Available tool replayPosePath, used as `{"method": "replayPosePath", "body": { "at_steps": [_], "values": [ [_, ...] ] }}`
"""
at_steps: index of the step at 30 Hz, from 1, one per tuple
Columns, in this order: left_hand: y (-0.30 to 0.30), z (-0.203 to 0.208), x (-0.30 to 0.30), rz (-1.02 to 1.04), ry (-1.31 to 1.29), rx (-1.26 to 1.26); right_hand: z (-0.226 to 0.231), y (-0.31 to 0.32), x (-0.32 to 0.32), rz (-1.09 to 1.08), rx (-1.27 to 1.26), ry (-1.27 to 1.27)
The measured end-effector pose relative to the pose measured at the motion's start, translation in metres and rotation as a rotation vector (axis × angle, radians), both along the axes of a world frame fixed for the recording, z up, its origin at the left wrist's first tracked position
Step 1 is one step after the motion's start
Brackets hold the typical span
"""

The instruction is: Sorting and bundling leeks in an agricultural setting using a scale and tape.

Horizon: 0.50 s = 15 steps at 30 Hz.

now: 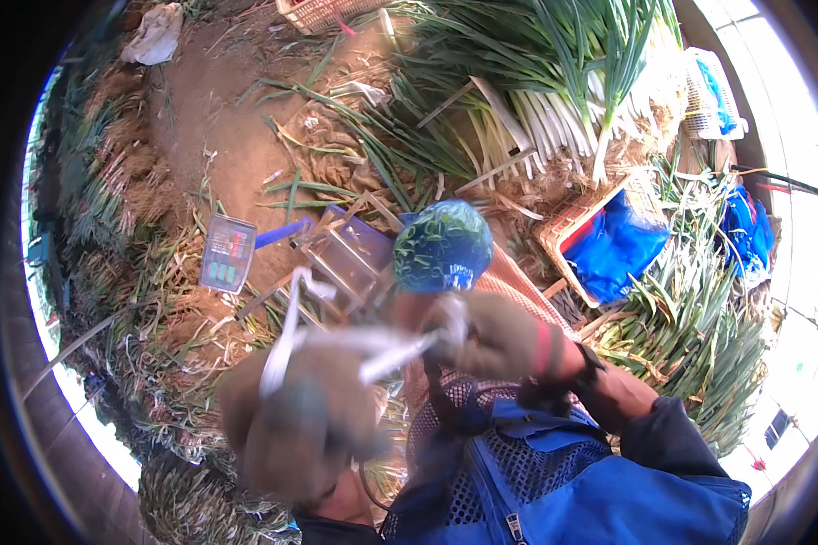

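Right gloved hand (500,338) looks closed on a white strip (398,355). Left gloved hand (304,420) blurred; can't tell its grip. Strip spans between them, best kept untwisted and evenly tensioned. Blue-wrapped bundle of greens (443,243) just beyond the right hand. Farther out: display panel (227,254), heaped leeks (554,123).

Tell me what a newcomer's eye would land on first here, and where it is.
Probably the big heap of long green onions at the upper right, with its pale stalks showing. Next would be the blue bag of green stalks near the middle, just beyond the blurred, gloved left hand and right hand, with a white strip between them. Right of that bag, an orange crate holds bright blue material.
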State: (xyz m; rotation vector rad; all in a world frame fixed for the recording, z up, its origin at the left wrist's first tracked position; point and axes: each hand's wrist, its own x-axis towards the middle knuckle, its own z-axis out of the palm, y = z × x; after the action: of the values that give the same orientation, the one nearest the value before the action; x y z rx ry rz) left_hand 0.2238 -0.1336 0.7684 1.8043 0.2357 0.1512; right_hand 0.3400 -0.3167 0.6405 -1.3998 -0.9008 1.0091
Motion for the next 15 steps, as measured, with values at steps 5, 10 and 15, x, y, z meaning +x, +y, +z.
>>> {"method": "replayPosePath", "body": {
  "at_steps": [5, 10, 15],
  "values": [
    [0.021, -0.031, 0.013, 0.497, -0.122, -0.598, -0.059, -0.004, 0.007, 0.101, -0.223, 0.120],
    [0.056, 0.020, 0.005, 0.081, -0.279, -0.485, -0.017, 0.005, 0.005, 0.145, -0.053, 0.062],
    [0.042, -0.088, -0.030, 0.629, 0.149, -0.286, -0.068, -0.006, 0.023, -0.007, -0.473, 0.223]
  ]
}}
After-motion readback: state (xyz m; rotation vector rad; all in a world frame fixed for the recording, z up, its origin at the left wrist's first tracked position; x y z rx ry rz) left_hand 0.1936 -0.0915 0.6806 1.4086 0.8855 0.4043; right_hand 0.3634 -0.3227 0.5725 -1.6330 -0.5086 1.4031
